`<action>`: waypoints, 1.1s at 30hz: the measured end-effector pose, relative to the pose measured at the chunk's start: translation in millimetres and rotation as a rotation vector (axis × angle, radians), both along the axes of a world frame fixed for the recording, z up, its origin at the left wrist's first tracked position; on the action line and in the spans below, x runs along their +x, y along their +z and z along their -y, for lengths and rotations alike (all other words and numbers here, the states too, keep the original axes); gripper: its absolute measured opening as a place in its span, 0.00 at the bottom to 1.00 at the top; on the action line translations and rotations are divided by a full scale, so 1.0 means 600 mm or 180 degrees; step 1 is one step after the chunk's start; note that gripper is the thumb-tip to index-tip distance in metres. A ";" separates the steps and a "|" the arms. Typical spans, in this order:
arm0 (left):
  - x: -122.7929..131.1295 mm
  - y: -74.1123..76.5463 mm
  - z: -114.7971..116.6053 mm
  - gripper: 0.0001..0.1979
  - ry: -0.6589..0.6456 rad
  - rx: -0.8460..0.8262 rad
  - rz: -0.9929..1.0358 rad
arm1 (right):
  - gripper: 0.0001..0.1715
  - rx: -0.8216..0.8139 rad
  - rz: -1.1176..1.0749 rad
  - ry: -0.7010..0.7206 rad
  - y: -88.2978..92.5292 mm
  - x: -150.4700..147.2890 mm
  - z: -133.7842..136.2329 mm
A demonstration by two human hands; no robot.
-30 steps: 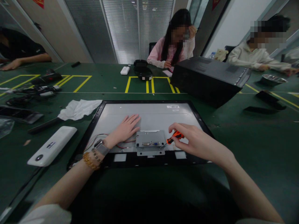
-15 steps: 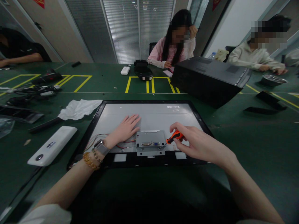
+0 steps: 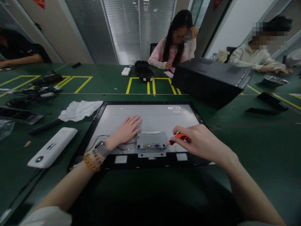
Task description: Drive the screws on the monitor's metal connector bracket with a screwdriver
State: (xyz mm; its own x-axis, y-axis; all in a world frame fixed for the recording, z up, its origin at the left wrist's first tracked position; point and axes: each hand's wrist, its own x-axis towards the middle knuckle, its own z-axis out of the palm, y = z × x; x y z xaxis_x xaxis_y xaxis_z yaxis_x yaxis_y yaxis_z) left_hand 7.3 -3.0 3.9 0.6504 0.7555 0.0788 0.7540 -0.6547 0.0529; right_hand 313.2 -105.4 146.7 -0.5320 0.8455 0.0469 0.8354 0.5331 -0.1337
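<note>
An opened monitor panel [image 3: 150,111] lies flat in front of me, its metal back facing up inside a black frame. My left hand [image 3: 125,130] rests flat on that back, fingers spread, beside a small metal bracket box [image 3: 151,138] with video ports along its near side. In my right hand [image 3: 195,139] is an orange and black screwdriver [image 3: 180,136], gripped by the handle between thumb and fingers. Its thin shaft slants down left, and the tip meets the bracket beside the blue port. Thin wires [image 3: 122,146] run under my left hand to the box.
Left of the panel are a white power bank [image 3: 55,147] with a cable, a crumpled tissue [image 3: 80,110] and tangled black cables [image 3: 35,92]. A large black casing [image 3: 209,81] stands behind right, near a metal bowl [image 3: 274,81]. Several people sit around the table.
My right hand's fingers have shifted and closed more around the screwdriver handle, turning slightly. The screwdriver tip stays at the bracket. My left hand has not moved.
</note>
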 end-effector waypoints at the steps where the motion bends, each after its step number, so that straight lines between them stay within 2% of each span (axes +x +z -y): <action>1: 0.000 0.000 0.000 0.29 -0.0006 -0.0009 0.0007 | 0.15 -0.0043 -0.0099 0.0053 0.002 0.000 0.000; 3: -0.001 0.001 0.000 0.29 -0.0018 -0.0019 0.0030 | 0.10 -0.0134 -0.0314 0.0193 0.008 -0.001 0.001; 6: -0.001 0.001 0.000 0.29 -0.0017 -0.0027 0.0061 | 0.08 -0.0311 -0.0554 0.0366 0.014 -0.005 0.002; 11: -0.002 -0.002 0.000 0.28 -0.0001 -0.0034 0.0115 | 0.06 -0.0233 -0.0556 0.0298 0.010 -0.009 0.002; 15: -0.002 -0.002 0.000 0.29 -0.0024 -0.0021 0.0094 | 0.12 0.0014 -0.0288 0.0136 -0.001 -0.009 0.003; 20: -0.002 0.000 0.001 0.29 -0.0029 -0.0016 0.0087 | 0.18 0.0406 -0.0019 0.0234 -0.007 -0.013 0.006; 26: 0.000 0.002 0.002 0.28 0.0000 -0.0042 0.0068 | 0.08 0.0214 -0.0376 0.0402 0.002 -0.017 0.002; 33: -0.002 0.001 0.002 0.28 -0.0010 -0.0019 0.0060 | 0.08 -0.0032 -0.0746 0.0490 0.006 -0.019 0.006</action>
State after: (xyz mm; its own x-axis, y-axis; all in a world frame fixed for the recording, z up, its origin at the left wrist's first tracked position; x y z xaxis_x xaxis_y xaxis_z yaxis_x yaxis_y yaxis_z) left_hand 6.4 -4.0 4.4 0.6513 0.7539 0.0867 0.7508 -0.6568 0.0709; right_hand 301.6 -109.0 150.5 -0.6300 0.7565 0.1757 0.6903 0.6491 -0.3197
